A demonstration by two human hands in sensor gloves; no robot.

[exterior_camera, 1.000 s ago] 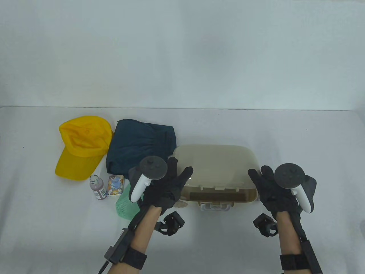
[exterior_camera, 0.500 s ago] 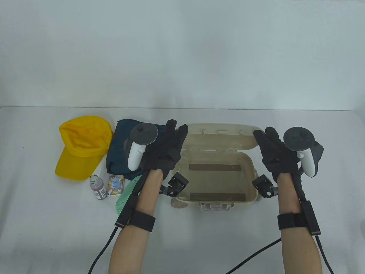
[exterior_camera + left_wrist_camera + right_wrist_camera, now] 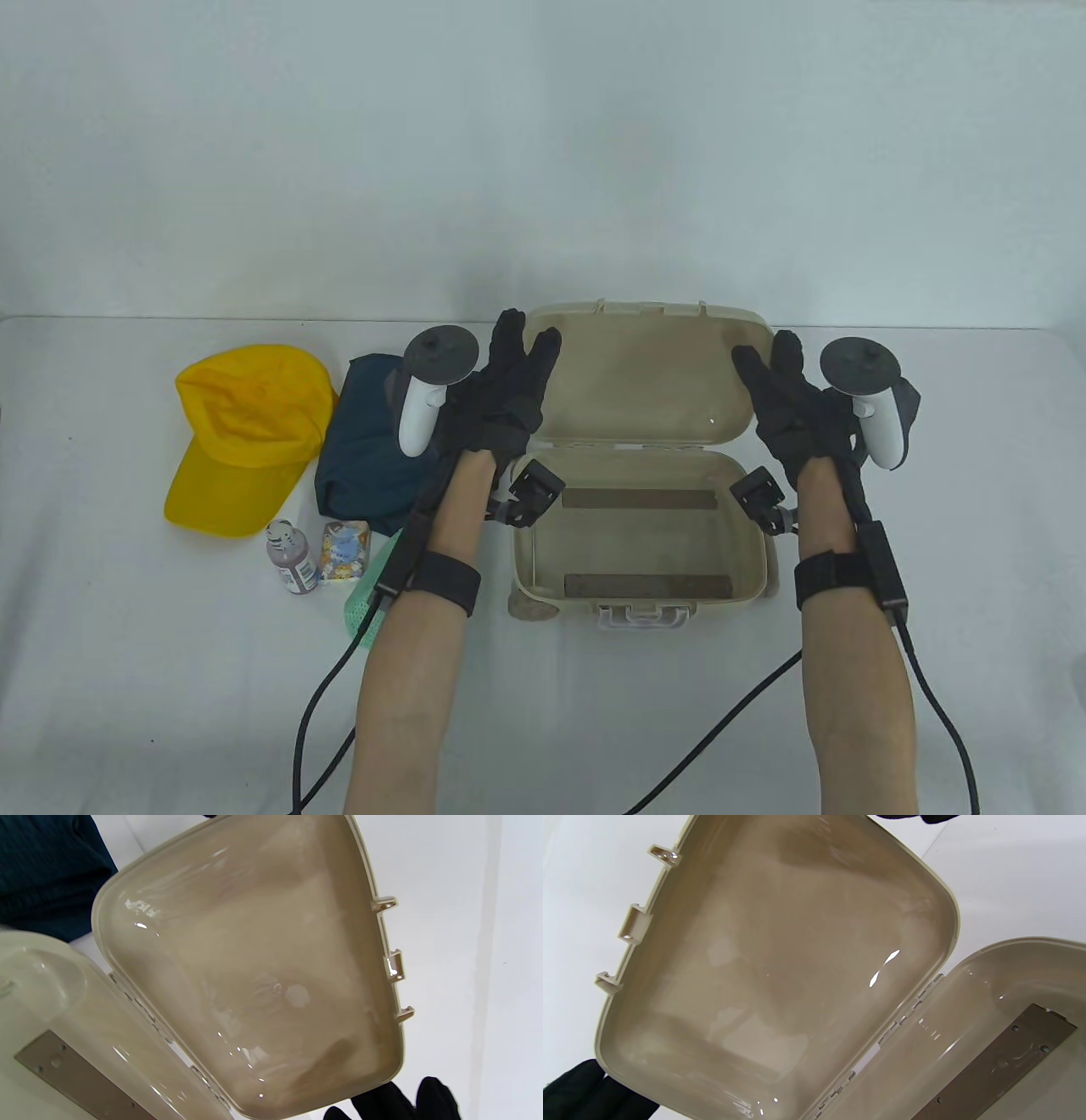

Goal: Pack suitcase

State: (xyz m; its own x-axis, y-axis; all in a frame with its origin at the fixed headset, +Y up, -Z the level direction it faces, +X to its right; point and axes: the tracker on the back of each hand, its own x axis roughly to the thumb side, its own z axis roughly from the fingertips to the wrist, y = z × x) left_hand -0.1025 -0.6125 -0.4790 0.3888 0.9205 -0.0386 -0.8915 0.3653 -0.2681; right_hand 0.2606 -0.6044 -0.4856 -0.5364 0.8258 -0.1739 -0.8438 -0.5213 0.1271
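The lid [image 3: 645, 373] has swung further up since half a second ago. The beige suitcase [image 3: 636, 594] sits open, near and centre on the counter [image 3: 170, 679]. Beyond its base, the left hand [image 3: 501, 399] and right hand [image 3: 793, 407] hold the lid's side edges, fingers [image 3: 543, 356] extended.

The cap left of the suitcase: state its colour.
The cap is plain bright yellow; it shows best in the table view.
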